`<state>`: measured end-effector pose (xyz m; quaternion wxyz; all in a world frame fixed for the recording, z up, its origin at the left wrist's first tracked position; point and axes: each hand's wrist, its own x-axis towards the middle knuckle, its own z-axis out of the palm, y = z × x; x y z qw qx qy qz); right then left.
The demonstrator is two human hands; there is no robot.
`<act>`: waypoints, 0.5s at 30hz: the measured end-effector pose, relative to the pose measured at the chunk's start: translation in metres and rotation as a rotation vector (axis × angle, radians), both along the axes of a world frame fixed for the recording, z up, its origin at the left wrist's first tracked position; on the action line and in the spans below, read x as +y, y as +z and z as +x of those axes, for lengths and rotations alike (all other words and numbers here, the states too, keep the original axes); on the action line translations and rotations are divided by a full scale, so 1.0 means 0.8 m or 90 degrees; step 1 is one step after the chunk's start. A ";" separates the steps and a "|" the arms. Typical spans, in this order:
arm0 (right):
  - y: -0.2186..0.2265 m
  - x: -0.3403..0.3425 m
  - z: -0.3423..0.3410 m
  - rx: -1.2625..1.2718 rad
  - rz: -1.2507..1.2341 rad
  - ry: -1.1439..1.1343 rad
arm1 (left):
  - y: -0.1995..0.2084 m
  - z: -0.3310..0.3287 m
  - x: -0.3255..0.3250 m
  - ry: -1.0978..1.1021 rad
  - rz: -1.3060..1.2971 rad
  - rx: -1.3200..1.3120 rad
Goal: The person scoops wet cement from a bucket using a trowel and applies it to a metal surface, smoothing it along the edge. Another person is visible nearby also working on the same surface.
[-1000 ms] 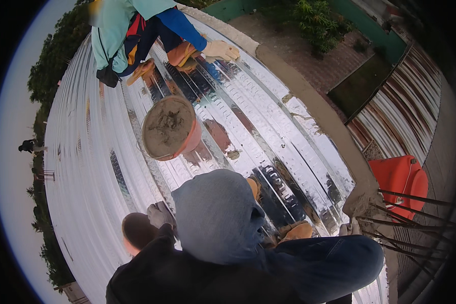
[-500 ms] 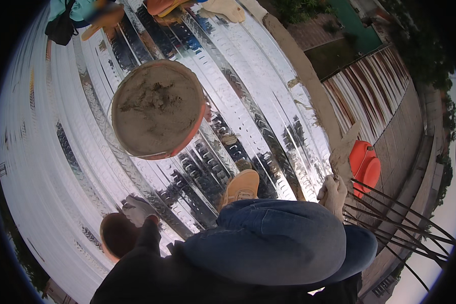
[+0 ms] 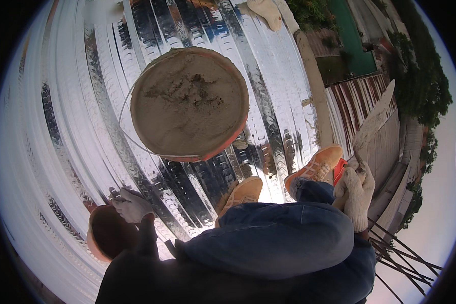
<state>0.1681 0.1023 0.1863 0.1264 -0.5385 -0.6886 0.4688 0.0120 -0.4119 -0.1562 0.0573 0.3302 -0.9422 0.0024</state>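
Observation:
My right hand, in a pale knit glove, is closed round the handle of a trowel. Its long, mortar-smeared blade points up and away. At the lower left my gloved left hand is at the rim of a brown bowl-shaped container, its fingers seemingly closed over the edge. The inside of that container is dark. In front of me a large orange bucket is filled nearly to the brim with grey wet mortar, lumpy in the middle. Its thin wire handle hangs down on the left.
Shiny ribbed metal sheeting lies under the bucket and my shoes. A mortar strip runs along its right edge, with lower roofs beyond. Thin dark rods stick out at lower right. Another gloved hand shows at the top.
My right hand has lifted the trowel off the mortar strip and moved right, blade raised. My second shoe has come into view. The view has shifted, so the bucket appears larger and farther right.

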 end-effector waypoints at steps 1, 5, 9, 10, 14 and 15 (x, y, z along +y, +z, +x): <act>0.009 0.006 -0.033 0.001 -0.006 0.079 | 0.004 -0.003 0.001 -0.006 -0.003 0.013; 0.013 0.017 -0.127 -0.027 0.020 0.248 | -0.014 -0.013 0.021 -0.046 0.015 0.044; -0.023 0.003 -0.230 -0.103 -0.013 0.491 | -0.023 -0.010 0.014 -0.094 0.002 0.090; -0.032 -0.008 -0.252 -0.121 -0.014 0.573 | -0.016 -0.011 0.015 -0.048 0.054 0.054; -0.057 -0.035 -0.315 -0.041 -0.009 0.942 | 0.029 -0.010 0.018 0.068 0.098 -0.014; -0.052 -0.038 -0.325 -0.033 -0.022 0.969 | 0.020 -0.014 0.024 0.063 0.086 -0.018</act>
